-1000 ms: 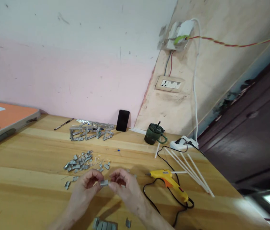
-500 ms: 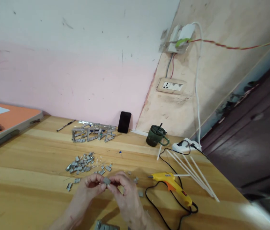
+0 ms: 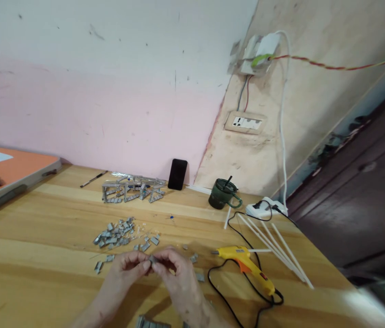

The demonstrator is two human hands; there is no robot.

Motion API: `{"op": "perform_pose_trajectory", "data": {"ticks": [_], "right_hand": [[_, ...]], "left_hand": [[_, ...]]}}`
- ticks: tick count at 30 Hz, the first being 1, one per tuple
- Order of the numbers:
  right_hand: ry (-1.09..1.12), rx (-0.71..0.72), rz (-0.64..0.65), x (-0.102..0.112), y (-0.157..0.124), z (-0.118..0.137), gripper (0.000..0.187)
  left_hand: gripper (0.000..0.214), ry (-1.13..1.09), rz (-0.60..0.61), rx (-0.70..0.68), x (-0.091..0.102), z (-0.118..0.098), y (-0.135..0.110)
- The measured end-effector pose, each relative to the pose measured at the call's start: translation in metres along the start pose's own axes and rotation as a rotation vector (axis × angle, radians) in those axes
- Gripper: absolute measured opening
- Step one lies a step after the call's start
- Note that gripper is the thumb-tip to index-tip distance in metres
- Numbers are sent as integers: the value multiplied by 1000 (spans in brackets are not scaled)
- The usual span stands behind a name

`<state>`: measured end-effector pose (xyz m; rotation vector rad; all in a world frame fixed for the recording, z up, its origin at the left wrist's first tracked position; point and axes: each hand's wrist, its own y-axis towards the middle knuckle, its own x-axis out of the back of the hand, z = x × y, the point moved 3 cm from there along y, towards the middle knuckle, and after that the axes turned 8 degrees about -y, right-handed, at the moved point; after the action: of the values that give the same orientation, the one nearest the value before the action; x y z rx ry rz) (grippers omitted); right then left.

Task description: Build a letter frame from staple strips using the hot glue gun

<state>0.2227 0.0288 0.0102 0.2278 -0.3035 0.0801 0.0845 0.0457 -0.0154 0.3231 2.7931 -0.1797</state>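
Between the fingertips of my left hand and my right hand is a small grey metal piece. Both hands pinch it, and the fingers hide most of its shape. A pile of similar small grey pieces lies just beyond my left hand, with a few loose ones around it. More bits lie to the right of my right hand. Below the hands, at the bottom edge, a grey ribbed part is partly in view.
A yellow glue gun with a black cord lies right of my hands, near white glue sticks. Behind stand a green mug, a phone and grey frame-like assemblies. A white power strip sits at the back right.
The grey piece has been turned between my fingertips, so less of its flat face shows now. The hands have stayed in nearly the same place.
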Motion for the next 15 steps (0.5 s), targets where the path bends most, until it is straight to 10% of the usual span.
{"op": "perform_pose_trajectory", "data": {"ticks": [15], "right_hand": [[126,-295,86,-4,-3,-20,16]], "left_hand": [[30,40,15,5,-2,5,-1]]}}
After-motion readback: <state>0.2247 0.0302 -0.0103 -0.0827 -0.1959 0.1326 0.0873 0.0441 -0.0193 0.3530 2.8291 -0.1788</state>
